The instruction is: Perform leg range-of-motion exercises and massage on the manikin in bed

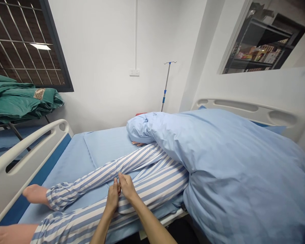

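Note:
My left hand [113, 197] and my right hand [126, 187] are held close together over the lying figure's legs, near the knees. The fingers of both are curled into loose fists, thumbs uppermost, and no object shows in them. Beneath them are blue-and-white striped trousers [155, 183] on a figure that looks like a manikin, its legs stretched toward the foot of the bed. A bare foot [35, 194] sticks out of the farther trouser leg, another foot [14, 234] out of the nearer. A light blue quilt [226, 152] hides its upper body. Whether my hands touch the trousers, I cannot tell.
The bed has a blue sheet [109, 140], a pale footboard [51, 132] at left and a headboard [254, 106] at right. An IV pole [167, 81] stands behind it. Green folded covers [20, 98] lie at far left. The quilt hangs over the bed's near side.

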Motion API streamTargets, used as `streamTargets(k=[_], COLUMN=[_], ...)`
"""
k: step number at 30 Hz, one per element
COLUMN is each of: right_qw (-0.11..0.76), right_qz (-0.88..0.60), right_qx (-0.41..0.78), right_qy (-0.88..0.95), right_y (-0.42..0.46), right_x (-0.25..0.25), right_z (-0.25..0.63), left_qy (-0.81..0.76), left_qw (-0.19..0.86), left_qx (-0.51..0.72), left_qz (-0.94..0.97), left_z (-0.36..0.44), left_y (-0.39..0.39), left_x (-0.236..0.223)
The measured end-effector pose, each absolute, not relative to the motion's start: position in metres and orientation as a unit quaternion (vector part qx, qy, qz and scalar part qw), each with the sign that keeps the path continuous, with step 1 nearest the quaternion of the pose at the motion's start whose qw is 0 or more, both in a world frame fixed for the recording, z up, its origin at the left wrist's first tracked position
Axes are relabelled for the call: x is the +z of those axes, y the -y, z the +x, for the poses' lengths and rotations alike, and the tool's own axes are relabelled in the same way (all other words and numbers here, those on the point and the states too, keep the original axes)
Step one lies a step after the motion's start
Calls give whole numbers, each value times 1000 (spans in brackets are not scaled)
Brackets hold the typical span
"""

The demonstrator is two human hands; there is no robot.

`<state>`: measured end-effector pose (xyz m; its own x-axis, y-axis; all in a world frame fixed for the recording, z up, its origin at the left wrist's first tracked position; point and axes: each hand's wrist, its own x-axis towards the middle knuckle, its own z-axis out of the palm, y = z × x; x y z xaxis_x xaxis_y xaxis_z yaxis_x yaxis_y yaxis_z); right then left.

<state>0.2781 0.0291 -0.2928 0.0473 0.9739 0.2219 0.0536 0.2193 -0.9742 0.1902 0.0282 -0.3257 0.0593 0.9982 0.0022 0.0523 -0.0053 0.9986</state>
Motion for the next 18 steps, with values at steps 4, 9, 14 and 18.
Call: streamTargets(k=[4, 9, 14, 18], right_qw=[537, 549, 570, 576], right_qz=[-477, -485, -455, -456], right_qx=[392, 392, 434, 447], right_qy=[574, 557, 529, 510], right_y=[-27, -30, -34, -34], right_x=[-311, -328, -330, -332], right_z=[285, 288, 289, 290], left_qy=[-483, -462, -372, -326], left_qw=[507, 571, 649, 683], left_qx=[452, 481, 543, 559], left_qz=[552, 480, 381, 338], left_z=[191, 196, 210, 215], left_y=[-26, -31, -35, -30], left_x=[-325, -320, -295, -280])
